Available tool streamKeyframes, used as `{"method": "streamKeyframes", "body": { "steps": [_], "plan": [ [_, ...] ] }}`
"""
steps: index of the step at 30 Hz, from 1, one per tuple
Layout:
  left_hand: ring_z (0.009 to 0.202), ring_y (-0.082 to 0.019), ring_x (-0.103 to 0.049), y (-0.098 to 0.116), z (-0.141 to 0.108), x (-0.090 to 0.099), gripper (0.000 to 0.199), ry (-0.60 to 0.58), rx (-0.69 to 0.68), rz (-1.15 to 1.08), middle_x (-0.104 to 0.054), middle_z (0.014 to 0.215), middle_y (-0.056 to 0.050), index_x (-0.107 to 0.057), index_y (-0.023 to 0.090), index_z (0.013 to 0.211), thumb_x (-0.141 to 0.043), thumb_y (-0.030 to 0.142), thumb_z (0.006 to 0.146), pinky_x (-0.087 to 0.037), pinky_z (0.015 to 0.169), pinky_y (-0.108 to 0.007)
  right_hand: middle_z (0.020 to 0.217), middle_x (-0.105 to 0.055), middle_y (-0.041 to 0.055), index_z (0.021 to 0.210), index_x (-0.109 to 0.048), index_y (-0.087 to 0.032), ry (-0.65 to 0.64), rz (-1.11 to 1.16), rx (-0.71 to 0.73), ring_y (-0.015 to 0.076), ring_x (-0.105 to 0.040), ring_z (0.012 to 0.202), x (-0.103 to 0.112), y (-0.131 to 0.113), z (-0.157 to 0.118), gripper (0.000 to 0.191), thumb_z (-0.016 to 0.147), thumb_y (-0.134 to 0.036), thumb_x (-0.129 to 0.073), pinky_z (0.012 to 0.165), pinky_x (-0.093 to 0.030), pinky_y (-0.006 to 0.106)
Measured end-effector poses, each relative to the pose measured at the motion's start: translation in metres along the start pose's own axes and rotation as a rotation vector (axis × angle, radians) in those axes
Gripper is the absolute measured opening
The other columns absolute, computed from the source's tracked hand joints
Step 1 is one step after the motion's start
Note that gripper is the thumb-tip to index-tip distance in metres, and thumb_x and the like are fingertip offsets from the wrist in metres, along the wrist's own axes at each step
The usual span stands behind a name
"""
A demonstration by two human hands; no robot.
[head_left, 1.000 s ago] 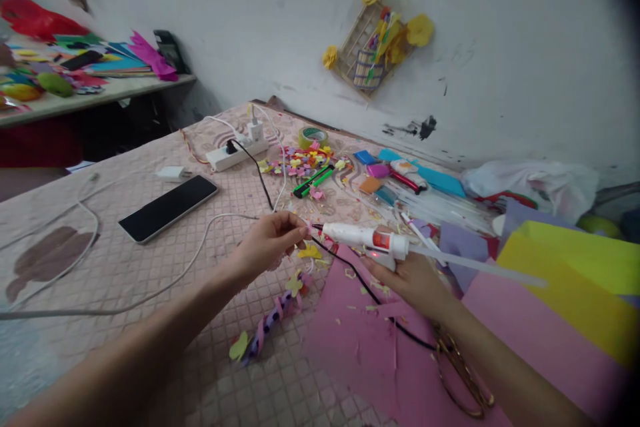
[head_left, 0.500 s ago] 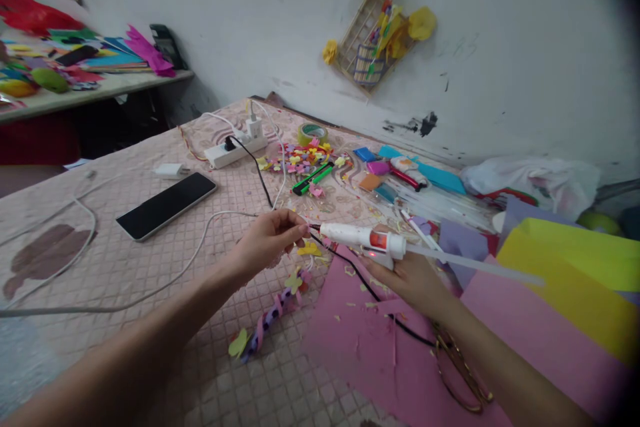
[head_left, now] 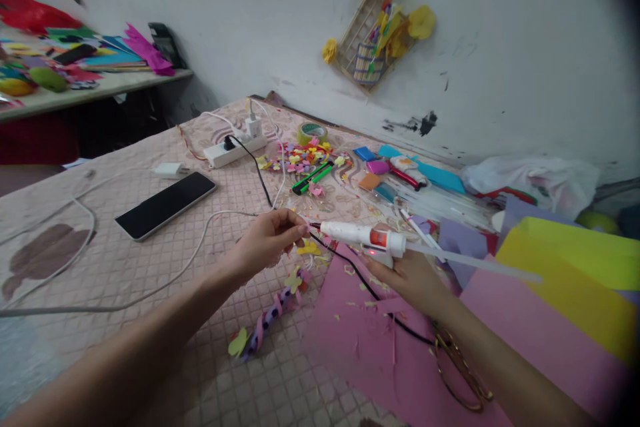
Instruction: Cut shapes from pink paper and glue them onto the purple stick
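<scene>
My right hand [head_left: 407,273] is wrapped round a white glue gun [head_left: 350,233] that points left, with a red light lit and a long glue stick out of its back. At the gun's tip, my left hand [head_left: 280,233] has thumb and fingers pinched together on something too small to make out. Below them on the quilted cloth lies a purple spotted stick [head_left: 270,317] wound with pink strip, with paper flowers on it. A yellow paper flower [head_left: 309,248] rests just under my left fingertips.
A phone [head_left: 167,205] and charging cables lie at left, a power strip [head_left: 235,150] behind. Paper flowers [head_left: 300,157], a green cutter [head_left: 313,178] and tape [head_left: 313,133] sit at the back. Pink paper [head_left: 360,347], gold-handled scissors [head_left: 463,373] and coloured sheets [head_left: 570,260] lie at right.
</scene>
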State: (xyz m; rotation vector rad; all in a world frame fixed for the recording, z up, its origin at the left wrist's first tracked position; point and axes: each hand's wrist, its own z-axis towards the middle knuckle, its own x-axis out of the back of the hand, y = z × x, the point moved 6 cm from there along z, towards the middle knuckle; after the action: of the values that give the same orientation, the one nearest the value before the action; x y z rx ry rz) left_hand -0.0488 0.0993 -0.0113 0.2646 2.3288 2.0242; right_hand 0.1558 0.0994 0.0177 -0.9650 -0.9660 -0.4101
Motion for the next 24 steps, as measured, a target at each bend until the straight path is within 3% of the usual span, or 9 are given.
{"method": "streamKeyframes", "body": {
  "steps": [24],
  "plan": [
    [0.050, -0.006, -0.043, -0.0003, -0.0001, -0.0007, 0.018, -0.019, 0.004, -0.022, -0.055, 0.063, 0.000, -0.055, 0.013, 0.080, -0.059, 0.030, 0.078, -0.030, 0.046, -0.019, 0.073, -0.055, 0.0026, 0.075, -0.049, -0.020, -0.011, 0.046, 0.008, 0.0171, -0.054, 0.064, -0.0003, -0.0006, 0.0005, 0.019, 0.085, -0.036, -0.046, 0.058, -0.044, 0.027]
  ]
}}
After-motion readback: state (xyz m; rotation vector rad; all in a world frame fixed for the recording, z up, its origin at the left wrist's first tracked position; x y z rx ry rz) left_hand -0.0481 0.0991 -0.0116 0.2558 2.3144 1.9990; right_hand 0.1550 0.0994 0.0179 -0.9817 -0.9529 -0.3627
